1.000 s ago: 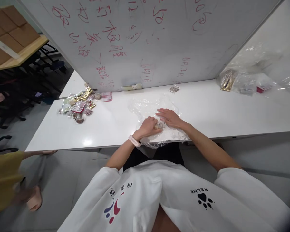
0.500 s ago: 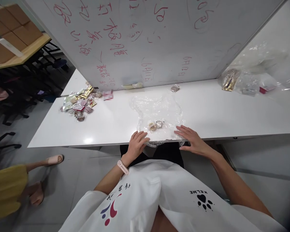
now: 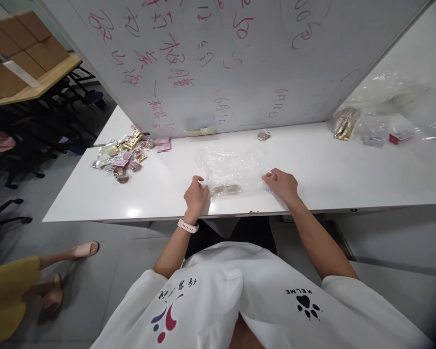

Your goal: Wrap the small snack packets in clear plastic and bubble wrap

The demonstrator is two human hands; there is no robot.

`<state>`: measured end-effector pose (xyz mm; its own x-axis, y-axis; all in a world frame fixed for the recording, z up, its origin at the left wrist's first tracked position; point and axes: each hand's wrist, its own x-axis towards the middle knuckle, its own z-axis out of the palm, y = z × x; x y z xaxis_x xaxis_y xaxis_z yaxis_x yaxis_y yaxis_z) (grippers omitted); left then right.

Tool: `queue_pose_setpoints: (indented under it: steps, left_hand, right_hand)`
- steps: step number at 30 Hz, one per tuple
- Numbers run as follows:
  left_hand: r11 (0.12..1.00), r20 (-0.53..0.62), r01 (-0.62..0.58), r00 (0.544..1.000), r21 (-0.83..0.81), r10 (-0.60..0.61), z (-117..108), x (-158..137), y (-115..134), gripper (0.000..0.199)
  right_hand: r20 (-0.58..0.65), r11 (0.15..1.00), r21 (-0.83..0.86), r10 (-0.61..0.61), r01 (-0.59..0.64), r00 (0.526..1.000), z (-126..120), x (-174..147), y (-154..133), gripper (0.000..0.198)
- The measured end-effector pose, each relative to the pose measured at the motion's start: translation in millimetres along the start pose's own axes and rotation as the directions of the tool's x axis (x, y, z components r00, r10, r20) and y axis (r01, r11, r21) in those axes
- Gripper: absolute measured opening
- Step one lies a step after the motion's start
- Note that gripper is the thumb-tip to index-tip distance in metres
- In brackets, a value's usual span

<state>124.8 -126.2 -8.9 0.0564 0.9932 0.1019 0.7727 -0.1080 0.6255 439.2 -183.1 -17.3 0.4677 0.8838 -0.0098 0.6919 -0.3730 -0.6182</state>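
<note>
A sheet of clear plastic film (image 3: 232, 162) lies crinkled on the white table before me. Small wrapped snacks (image 3: 227, 189) are covered by a fold of the film along its near side. My left hand (image 3: 196, 196) pinches the film's near left corner, the fingers curled. At the near right corner my right hand (image 3: 281, 184) has its thumb and fingers closed on the film. The film is stretched loosely between both hands.
Several packaged snacks (image 3: 121, 157) are heaped on the table's left. One small packet (image 3: 264, 134) sits by the whiteboard (image 3: 240, 97), near a marker-like stick (image 3: 200, 131). Clear bags and a gold packet (image 3: 346, 126) lie far right. A person's sandaled foot (image 3: 86, 249) shows lower left.
Both hands have gone from lying open at the table edge to gripping the film. Its near edge, which hung over the table edge, is now folded up over the snacks.
</note>
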Motion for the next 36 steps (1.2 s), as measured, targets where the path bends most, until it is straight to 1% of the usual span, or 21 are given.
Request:
queue_pose_setpoints:
  steps: [1,3,5,7,8,10,12,13,15,17,19,21,24,26,27,29,30,32,34,35,36]
  left_hand:
    - [0.998,-0.006,-0.058,0.998,0.036,0.058,1.8,1.4,-1.1,0.020]
    - [0.969,-0.014,-0.231,0.972,0.088,0.233,5.9,0.9,-4.4,0.021]
    - [0.894,0.004,-0.424,0.904,0.144,0.428,10.5,-1.1,-7.3,0.025]
    - [0.812,0.061,-0.557,0.829,0.176,0.556,14.1,-2.8,-8.8,0.031]
    - [0.781,0.097,-0.600,0.799,0.175,0.593,14.7,-3.4,-9.2,0.033]
    - [0.740,0.166,-0.658,0.753,0.140,0.637,12.2,-4.8,-10.0,0.035]
    - [0.722,0.253,-0.688,0.713,0.073,0.654,4.7,-7.3,-12.0,0.035]
    - [0.720,0.305,-0.693,0.694,0.035,0.653,-0.1,-9.1,-13.7,0.036]
    - [0.727,0.400,-0.686,0.659,-0.028,0.637,-8.7,-12.7,-17.9,0.050]
    - [0.747,0.426,-0.662,0.660,-0.060,0.619,-12.6,-14.3,-20.5,0.058]
    - [0.787,0.362,-0.613,0.718,-0.077,0.594,-10.5,-10.9,-18.8,0.043]
    - [0.853,0.275,-0.513,0.810,-0.095,0.518,-4.0,-0.4,-11.4,0.022]
    - [0.960,0.276,-0.269,0.920,-0.074,0.279,6.5,25.7,7.8,0.023]
    - [0.988,0.332,-0.152,0.934,0.030,0.133,10.9,42.6,20.8,0.023]
    - [0.984,0.328,-0.149,0.938,0.097,0.110,12.4,48.2,26.1,0.022]
    - [0.946,0.238,-0.245,0.952,0.210,0.193,14.6,50.4,32.5,0.017]
    - [0.916,0.176,-0.323,0.942,0.238,0.287,15.8,46.7,33.4,0.017]
    - [0.827,0.134,-0.517,0.856,0.222,0.499,19.7,31.9,31.2,0.024]
    - [0.734,0.206,-0.663,0.746,0.144,0.633,25.1,13.8,25.3,0.032]
    - [0.706,0.246,-0.699,0.708,0.112,0.662,28.0,6.4,21.9,0.035]
    - [0.698,0.271,-0.710,0.693,0.096,0.668,30.6,1.2,18.7,0.039]
  right_hand:
    - [-0.014,0.995,-0.095,-0.007,0.006,1.000,2.5,3.8,0.2,0.025]
    - [-0.094,0.964,-0.247,-0.121,0.094,0.988,2.6,2.2,0.5,0.029]
    - [-0.228,0.928,-0.317,-0.275,0.195,0.934,-1.6,-10.8,-2.9,0.036]
    - [-0.303,0.905,-0.289,-0.396,0.313,0.867,-3.9,-31.0,-12.6,0.038]
    - [-0.272,0.882,-0.237,-0.463,0.408,0.844,-2.5,-41.7,-19.2,0.037]
    - [-0.079,0.786,-0.079,-0.618,0.613,0.782,6.6,-59.8,-32.5,0.038]
    - [0.147,0.697,0.073,-0.715,0.714,0.683,21.7,-68.7,-40.8,0.047]
    - [0.221,0.685,0.118,-0.724,0.719,0.654,29.7,-69.1,-41.9,0.051]
    - [0.270,0.707,0.168,-0.703,0.687,0.658,42.7,-63.4,-39.2,0.052]
    - [0.252,0.730,0.219,-0.684,0.648,0.685,49.1,-53.4,-34.2,0.045]
    - [0.228,0.745,0.261,-0.665,0.614,0.711,49.5,-44.0,-32.3,0.040]
    - [0.225,0.782,0.295,-0.616,0.549,0.755,47.0,-35.9,-35.5,0.038]
    - [0.235,0.879,0.292,-0.449,0.378,0.862,44.3,-22.6,-46.8,0.041]
    - [0.236,0.937,0.204,-0.330,0.285,0.914,45.2,-13.0,-54.6,0.042]
    - [0.217,0.954,0.139,-0.292,0.266,0.931,46.3,-9.2,-57.7,0.042]
    - [0.137,0.955,0.016,-0.297,0.298,0.945,49.2,-5.9,-61.4,0.040]
    - [0.076,0.939,-0.033,-0.340,0.343,0.937,50.8,-6.9,-62.0,0.038]
    - [-0.004,0.872,-0.094,-0.482,0.480,0.876,54.1,-13.1,-60.2,0.032]
    - [0.028,0.784,-0.092,-0.614,0.614,0.788,57.1,-21.5,-55.3,0.030]
    - [0.071,0.747,-0.070,-0.657,0.661,0.751,58.2,-24.8,-52.1,0.032]
    - [0.118,0.723,-0.042,-0.682,0.689,0.722,58.7,-26.9,-48.8,0.036]
